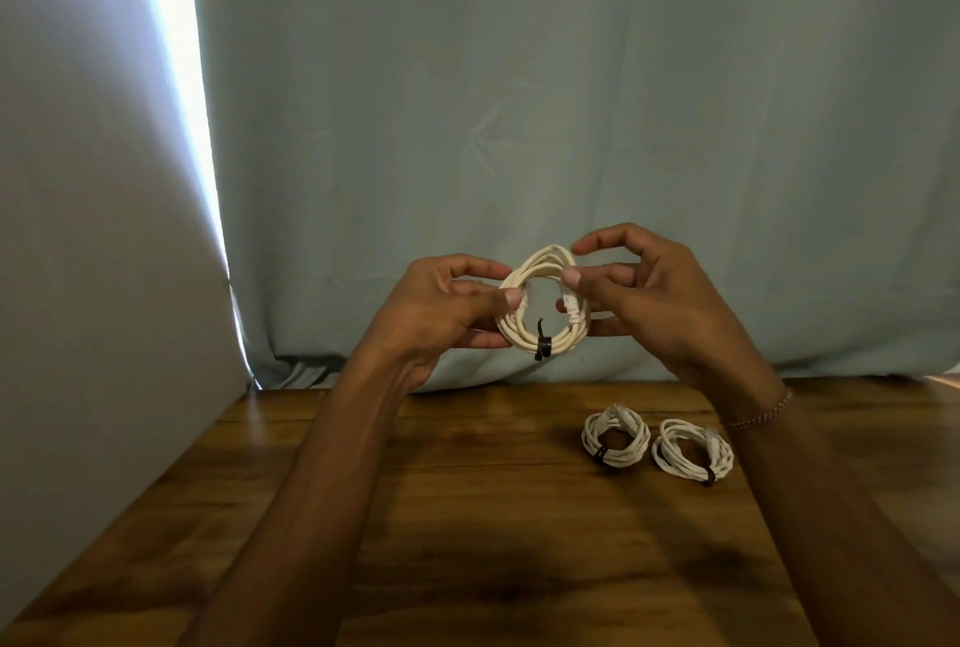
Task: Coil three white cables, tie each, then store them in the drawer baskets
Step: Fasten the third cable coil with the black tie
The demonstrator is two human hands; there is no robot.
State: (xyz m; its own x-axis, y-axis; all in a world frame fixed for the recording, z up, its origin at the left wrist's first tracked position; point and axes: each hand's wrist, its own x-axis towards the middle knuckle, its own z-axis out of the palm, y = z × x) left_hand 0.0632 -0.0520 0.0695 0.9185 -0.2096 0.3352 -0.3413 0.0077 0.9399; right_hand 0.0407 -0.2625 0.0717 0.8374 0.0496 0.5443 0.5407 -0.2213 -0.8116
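Pale blue-grey curtain (519, 101) behind, with a bright strip of daylight (182, 75) down its left edge; brown wooden table (467, 516) below. Held up in the air above the table's far edge, in front of the curtain: a coiled white cable (543, 306), standing on edge, its ring opening facing the camera, slightly taller than wide, so the long axis runs roughly up and down with a small lean to the right at the top. Bound at the bottom left of the ring by a dark tie (543, 347), one loose end sticking up into the opening. Left hand (441, 308) pinching the coil's left side, thumb in front and fingers curled behind. Right hand (644, 293) pinching the right side, thumb in front on the strands near a plug end, forefinger arched over the top of the ring, other fingers behind. Thin bracelet (761, 415) on the right wrist. Lying flat on the table to the right, just beside each other but apart: second coil (616, 438) and third coil (692, 450), each bound by its own dark tie at the near edge.
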